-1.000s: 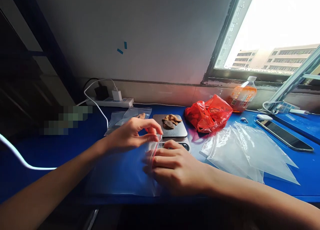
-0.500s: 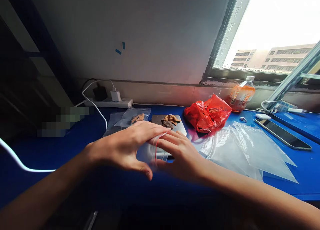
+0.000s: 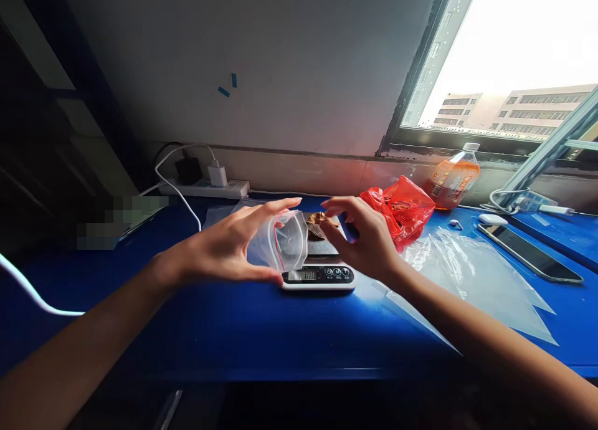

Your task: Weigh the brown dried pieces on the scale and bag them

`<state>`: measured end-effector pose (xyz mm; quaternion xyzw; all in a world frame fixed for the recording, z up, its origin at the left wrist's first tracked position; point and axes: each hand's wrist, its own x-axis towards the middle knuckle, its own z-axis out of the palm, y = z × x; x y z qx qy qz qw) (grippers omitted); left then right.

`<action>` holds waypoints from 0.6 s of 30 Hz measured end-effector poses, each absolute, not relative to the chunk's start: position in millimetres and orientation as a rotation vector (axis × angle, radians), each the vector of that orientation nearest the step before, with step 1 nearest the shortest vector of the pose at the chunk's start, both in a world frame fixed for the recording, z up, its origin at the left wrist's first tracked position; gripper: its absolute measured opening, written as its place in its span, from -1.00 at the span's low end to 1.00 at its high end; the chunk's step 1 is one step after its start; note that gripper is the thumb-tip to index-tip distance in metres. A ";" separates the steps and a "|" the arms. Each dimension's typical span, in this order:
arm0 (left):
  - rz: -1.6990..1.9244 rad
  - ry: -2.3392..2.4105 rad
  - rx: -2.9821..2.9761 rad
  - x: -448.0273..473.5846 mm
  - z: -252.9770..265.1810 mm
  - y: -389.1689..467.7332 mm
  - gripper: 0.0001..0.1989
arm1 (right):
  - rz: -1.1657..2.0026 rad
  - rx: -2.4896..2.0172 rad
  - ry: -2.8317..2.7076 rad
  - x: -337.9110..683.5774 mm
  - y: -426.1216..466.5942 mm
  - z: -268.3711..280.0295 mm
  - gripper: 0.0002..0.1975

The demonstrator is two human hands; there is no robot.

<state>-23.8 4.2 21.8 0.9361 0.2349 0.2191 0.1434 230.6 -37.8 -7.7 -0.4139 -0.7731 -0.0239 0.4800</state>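
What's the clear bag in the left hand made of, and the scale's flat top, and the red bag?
Clear bag: thin, glossy plastic, it seems, because it is see-through and catches highlights.
Scale's flat top: probably satin metal, going by its smooth grey sheen, though silvery plastic is possible.
Red bag: likely thin, shiny plastic film, since it is crinkled with bright glints.

A power sign [image 3: 329, 272] and "M" [image 3: 337, 272] mark buttons [image 3: 345, 272] on the scale [image 3: 322, 286], with display [image 3: 303, 275] and bottle label [image 3: 451, 182] unreadable.

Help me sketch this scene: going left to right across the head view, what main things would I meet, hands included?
Thick white cable → left hand → clear zip bag → right hand → red plastic bag → bottle of orange drink → phone.
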 end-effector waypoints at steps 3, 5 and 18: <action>0.694 0.709 2.646 -28.5 22.2 10.6 0.08 | -0.026 -1.237 -2.049 246.3 -6.3 -8.6 -0.28; 0.712 0.721 2.630 -29.6 22.2 11.6 0.07 | -0.060 -1.326 -2.228 249.7 7.5 -11.3 -0.21; 0.663 0.714 2.631 -28.0 17.9 9.0 0.05 | 0.076 -1.207 -2.116 243.8 13.8 -24.0 -0.81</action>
